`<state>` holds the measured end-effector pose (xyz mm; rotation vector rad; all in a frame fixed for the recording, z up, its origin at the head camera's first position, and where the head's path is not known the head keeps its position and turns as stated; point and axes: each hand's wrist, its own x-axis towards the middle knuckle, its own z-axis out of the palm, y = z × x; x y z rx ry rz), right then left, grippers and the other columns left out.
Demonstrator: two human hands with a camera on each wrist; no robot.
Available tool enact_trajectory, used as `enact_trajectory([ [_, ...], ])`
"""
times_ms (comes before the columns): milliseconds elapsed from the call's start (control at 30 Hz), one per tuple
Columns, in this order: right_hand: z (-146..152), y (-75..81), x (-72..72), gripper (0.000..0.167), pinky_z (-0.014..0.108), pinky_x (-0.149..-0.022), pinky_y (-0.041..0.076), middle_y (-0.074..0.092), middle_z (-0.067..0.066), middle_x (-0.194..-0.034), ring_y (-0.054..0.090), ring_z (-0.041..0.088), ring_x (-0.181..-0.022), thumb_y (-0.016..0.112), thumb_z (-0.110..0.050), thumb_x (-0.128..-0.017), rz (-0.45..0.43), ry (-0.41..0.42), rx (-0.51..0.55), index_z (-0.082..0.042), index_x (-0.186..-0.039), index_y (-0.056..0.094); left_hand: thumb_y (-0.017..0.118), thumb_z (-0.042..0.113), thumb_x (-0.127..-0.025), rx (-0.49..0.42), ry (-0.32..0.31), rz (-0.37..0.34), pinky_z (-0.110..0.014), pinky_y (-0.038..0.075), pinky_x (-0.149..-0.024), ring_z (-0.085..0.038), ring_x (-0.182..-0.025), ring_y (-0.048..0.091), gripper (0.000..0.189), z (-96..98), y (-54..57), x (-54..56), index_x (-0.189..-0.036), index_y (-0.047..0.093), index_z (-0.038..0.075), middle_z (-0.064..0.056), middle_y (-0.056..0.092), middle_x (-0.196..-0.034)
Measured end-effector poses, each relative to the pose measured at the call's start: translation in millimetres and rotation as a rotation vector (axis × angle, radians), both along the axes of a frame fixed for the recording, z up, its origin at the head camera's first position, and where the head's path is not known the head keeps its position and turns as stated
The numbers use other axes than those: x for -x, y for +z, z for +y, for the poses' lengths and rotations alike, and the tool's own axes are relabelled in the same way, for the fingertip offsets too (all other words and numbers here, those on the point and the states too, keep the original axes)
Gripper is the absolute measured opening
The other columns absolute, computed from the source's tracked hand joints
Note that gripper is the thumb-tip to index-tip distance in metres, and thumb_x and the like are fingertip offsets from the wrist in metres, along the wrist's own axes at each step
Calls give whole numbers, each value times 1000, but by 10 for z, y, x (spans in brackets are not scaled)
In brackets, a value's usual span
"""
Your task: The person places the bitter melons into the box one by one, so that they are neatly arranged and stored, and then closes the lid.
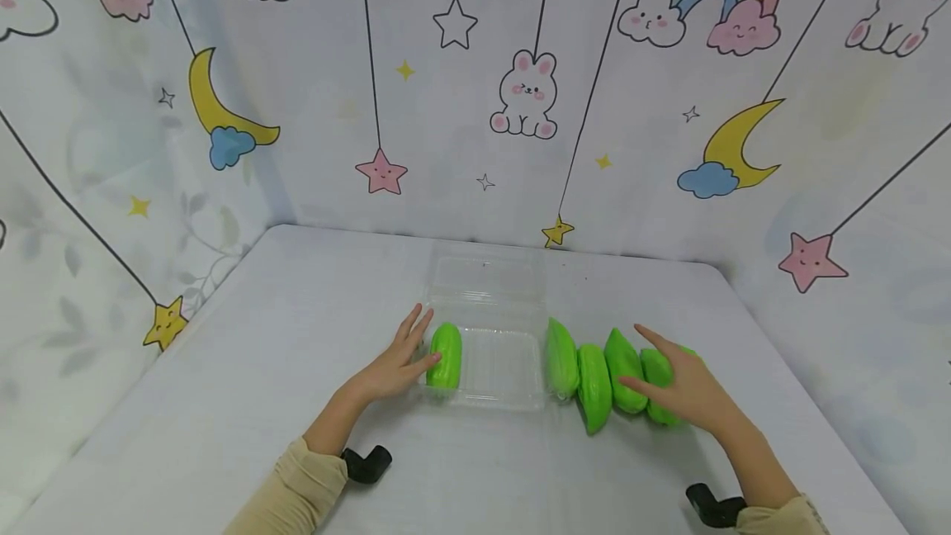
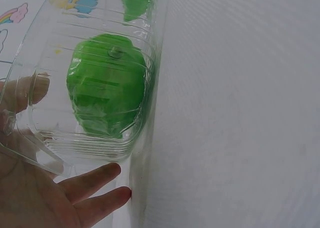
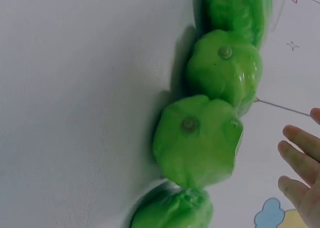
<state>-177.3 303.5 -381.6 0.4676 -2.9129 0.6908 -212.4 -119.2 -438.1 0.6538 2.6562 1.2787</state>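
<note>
A clear plastic clamshell box [image 1: 505, 400] lies with its lid [image 1: 486, 277] folded back. Inside it, at the left end, is one glossy green toy gourd [image 1: 446, 353]. My left hand [image 1: 392, 366] is at the box's left side, fingers extended, thumb toward that gourd; whether the thumb touches it I cannot tell. Several more green gourds stand in a row right of the box, among them a pointed one [image 1: 562, 360] beside its wall and a curved one [image 1: 594, 390]. Over the row's right end my right hand [image 1: 687, 386] is spread, holding nothing and partly hiding the last gourds.
A white-covered table [image 1: 461, 477] bears everything. Patterned cloth [image 1: 438, 106] with stars, moons and rabbits hangs behind and at both sides. Black wrist mounts [image 1: 367, 465] show beside both forearms.
</note>
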Motion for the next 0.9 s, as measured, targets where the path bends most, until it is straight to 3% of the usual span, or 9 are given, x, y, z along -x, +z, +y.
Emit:
enact_trajectory([
  [900,468,-52,11,82,69,-83,30,33,32,-137,31,55,-119,64,-49,-81,-99,-132,-31,-13,-145,26,47,37,-95,2,7,7,-60,20,-101,-37,-137,4,75,-2,-10,6,-148,2,11,-9,-13,-152],
])
